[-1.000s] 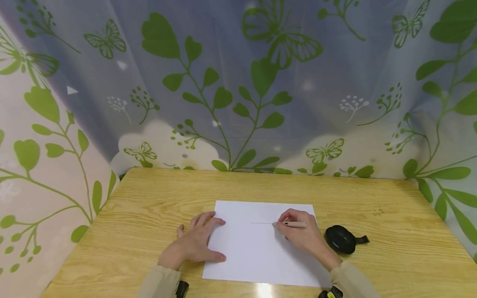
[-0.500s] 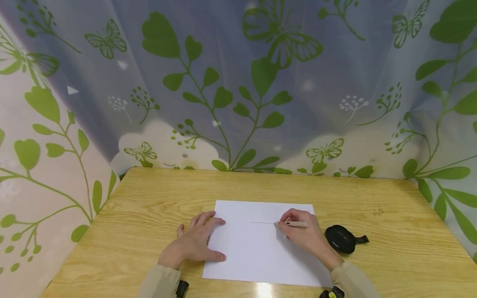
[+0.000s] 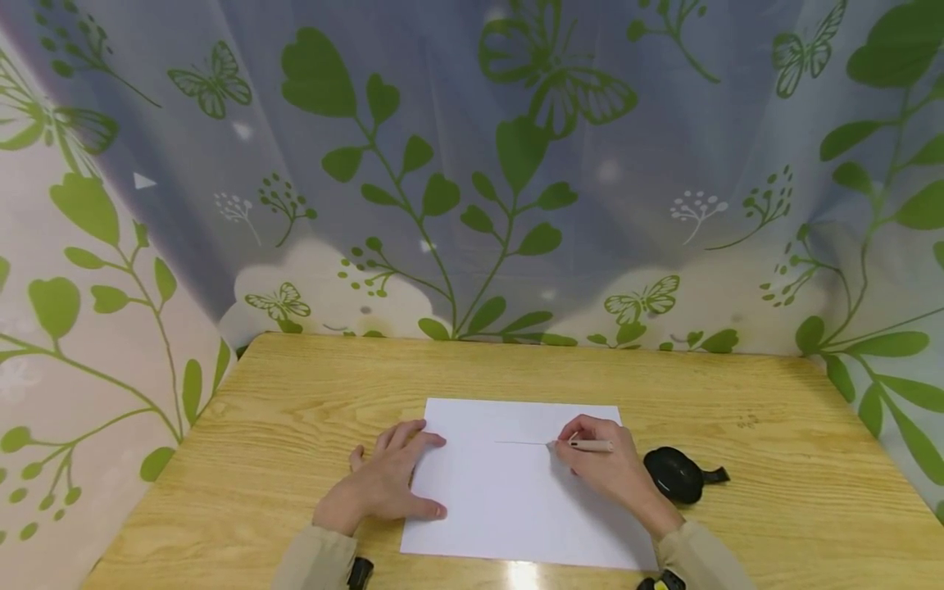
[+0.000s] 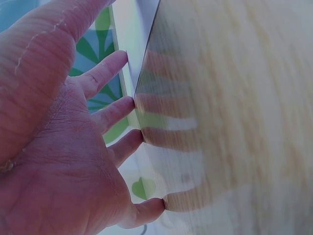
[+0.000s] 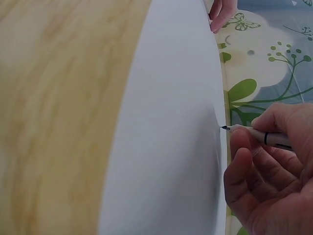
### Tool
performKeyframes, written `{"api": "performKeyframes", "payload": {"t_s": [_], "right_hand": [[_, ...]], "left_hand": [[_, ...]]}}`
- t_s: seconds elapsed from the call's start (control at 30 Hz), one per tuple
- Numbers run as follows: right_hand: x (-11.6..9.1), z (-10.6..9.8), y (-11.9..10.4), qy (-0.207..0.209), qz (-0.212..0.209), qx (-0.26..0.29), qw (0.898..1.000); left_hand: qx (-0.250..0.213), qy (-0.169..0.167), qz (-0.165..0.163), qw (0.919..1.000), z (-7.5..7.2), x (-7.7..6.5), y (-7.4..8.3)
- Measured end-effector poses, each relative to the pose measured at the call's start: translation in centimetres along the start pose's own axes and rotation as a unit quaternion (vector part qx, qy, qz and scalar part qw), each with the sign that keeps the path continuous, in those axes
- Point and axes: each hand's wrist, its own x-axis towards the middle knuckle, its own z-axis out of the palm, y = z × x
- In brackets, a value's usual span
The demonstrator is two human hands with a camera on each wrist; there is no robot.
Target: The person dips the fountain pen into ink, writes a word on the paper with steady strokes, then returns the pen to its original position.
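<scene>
A white sheet of paper (image 3: 501, 508) lies on the table, with a thin straight line (image 3: 516, 442) across its upper part. My right hand (image 3: 605, 459) pinches a pale fountain pen (image 3: 596, 446), whose dark nib (image 5: 225, 128) meets the paper at the line's right end. Fingers spread, my left hand (image 3: 383, 482) rests at the sheet's left edge, its thumb and forefinger over the paper. In the left wrist view, several fingertips (image 4: 155, 208) touch the tabletop.
To the right of the paper sits a small black rounded object (image 3: 674, 474) with a short tab. A curtain (image 3: 472, 164) with green leaves and butterflies hangs behind the wooden table (image 3: 295, 393), and another patterned stretch runs along the left side.
My right hand and the pen have slid slightly to the right, and the drawn line has grown longer that way. The left hand has stayed in place.
</scene>
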Motion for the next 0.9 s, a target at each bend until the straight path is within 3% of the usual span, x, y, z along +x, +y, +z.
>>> {"api": "performKeyframes", "payload": {"t_s": [0.9], "right_hand": [[-0.14,-0.34,0.04,0.004,0.008,-0.012,1.0]], "left_hand": [[0.001,0.0,-0.002,1.0,0.0,0.0,0.0]]}}
